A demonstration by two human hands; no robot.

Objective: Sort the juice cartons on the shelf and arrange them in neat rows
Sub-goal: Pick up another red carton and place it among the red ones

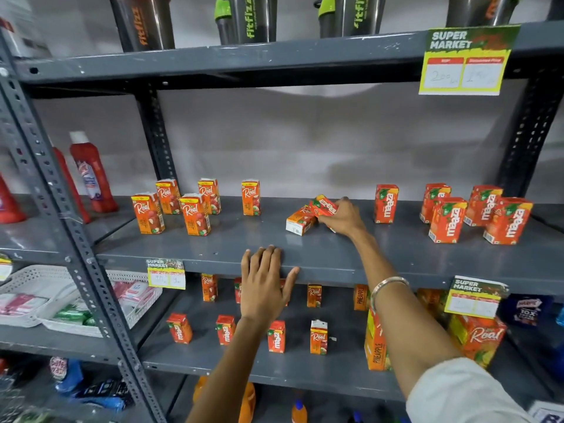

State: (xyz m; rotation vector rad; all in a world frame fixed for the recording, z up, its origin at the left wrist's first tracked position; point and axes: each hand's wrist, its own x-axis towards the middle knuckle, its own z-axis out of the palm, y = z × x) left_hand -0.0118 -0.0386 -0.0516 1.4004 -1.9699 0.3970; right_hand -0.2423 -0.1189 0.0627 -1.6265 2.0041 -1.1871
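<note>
On the grey middle shelf, several orange Real cartons stand upright at the left. Several red Maaza cartons stand at the right, one apart from them. My right hand grips a tilted Maaza carton in the shelf's middle. It touches a Real carton lying on its side. My left hand rests flat on the shelf's front edge, fingers apart, holding nothing.
The shelf below holds scattered small Maaza and Real cartons and large pineapple Real packs. Red bottles stand left of the upright post. Shaker bottles stand above. Price tags hang from the shelf edges.
</note>
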